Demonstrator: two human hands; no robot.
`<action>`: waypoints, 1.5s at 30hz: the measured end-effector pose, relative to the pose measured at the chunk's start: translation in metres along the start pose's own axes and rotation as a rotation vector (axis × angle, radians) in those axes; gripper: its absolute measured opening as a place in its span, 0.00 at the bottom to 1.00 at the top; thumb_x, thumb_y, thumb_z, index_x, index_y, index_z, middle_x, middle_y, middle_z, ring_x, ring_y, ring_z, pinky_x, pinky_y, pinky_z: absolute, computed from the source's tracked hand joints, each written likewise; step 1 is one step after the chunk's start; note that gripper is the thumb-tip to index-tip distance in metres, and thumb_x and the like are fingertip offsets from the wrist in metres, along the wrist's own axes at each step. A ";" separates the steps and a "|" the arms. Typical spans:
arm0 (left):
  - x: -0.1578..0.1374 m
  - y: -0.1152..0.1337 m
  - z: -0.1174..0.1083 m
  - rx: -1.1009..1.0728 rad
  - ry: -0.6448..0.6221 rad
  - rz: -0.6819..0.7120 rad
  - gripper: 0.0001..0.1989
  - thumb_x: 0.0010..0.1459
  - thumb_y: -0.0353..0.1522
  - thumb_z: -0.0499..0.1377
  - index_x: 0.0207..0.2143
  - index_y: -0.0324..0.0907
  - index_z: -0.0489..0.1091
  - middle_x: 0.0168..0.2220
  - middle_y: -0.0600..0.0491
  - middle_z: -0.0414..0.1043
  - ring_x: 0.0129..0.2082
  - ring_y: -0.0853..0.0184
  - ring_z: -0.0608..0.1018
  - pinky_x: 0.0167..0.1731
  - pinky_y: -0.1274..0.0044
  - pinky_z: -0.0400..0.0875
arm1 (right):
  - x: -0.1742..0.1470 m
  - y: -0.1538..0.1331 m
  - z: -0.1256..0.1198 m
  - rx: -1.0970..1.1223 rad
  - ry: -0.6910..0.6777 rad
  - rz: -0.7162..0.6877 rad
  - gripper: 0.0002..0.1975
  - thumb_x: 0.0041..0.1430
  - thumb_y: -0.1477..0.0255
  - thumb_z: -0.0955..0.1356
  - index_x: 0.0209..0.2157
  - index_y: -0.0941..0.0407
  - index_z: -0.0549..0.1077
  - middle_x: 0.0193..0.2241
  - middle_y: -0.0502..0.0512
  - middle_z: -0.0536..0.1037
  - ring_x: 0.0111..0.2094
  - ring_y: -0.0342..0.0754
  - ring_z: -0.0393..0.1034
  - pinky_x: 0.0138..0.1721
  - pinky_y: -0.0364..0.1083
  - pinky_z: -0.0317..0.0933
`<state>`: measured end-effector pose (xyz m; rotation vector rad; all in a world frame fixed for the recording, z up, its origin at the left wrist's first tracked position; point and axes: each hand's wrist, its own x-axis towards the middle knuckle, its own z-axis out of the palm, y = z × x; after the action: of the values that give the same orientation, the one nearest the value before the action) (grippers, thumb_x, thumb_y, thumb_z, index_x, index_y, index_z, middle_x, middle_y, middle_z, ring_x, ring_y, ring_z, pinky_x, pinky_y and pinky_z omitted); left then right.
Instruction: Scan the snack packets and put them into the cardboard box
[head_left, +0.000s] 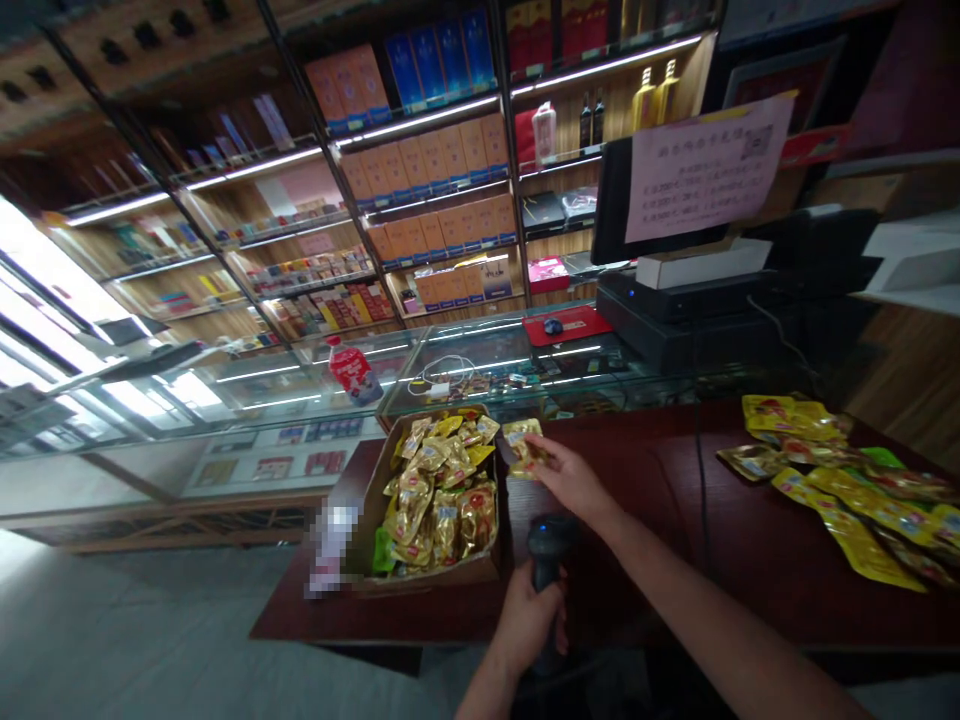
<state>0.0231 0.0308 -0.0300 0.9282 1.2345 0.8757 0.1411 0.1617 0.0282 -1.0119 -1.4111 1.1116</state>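
Observation:
My left hand (525,615) is wrapped round the handle of a black barcode scanner (551,540), held upright over the near edge of the dark red table. Farther out, my right hand (566,475) pinches a gold snack packet (521,445) by its right side, just beyond the scanner's head. Left of both hands stands an open cardboard box (469,572), heaped with gold, foil-like snack packets (442,480) and a green one near its front corner. On the right of the table lies a loose pile of yellow and gold packets (862,490).
A glass display counter (457,345) adjoins the table's far side, with a red bottle-shaped pack (352,370) and a white cable on it. A mouse (553,326) rests on a red mat. A monitor (615,205) stands behind, a dark cord (701,480) crossing the table below it.

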 end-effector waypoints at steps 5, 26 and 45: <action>-0.002 -0.002 0.000 -0.072 0.021 0.049 0.09 0.46 0.35 0.61 0.29 0.40 0.68 0.13 0.59 0.65 0.07 0.71 0.65 0.07 0.81 0.59 | 0.044 -0.040 0.102 -0.129 -0.237 -0.155 0.28 0.51 0.73 0.73 0.55 0.53 0.74 0.53 0.57 0.77 0.48 0.52 0.75 0.53 0.52 0.67; -0.004 0.008 -0.001 0.078 0.033 0.074 0.19 0.47 0.42 0.65 0.36 0.40 0.68 0.16 0.62 0.66 0.08 0.73 0.66 0.09 0.82 0.61 | -0.013 0.055 -0.180 -1.005 0.478 0.452 0.41 0.58 0.63 0.66 0.67 0.68 0.52 0.68 0.82 0.47 0.70 0.73 0.34 0.62 0.73 0.36; -0.014 0.011 0.013 0.069 0.182 0.079 0.16 0.47 0.39 0.64 0.37 0.41 0.68 0.16 0.63 0.66 0.09 0.73 0.67 0.10 0.83 0.60 | -0.087 0.042 -0.092 -1.113 -0.100 0.055 0.23 0.64 0.72 0.60 0.60 0.58 0.68 0.61 0.70 0.67 0.61 0.63 0.60 0.58 0.61 0.52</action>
<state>0.0339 0.0209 -0.0134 0.9745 1.3982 1.0031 0.2432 0.0966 -0.0276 -1.7625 -2.1415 0.3278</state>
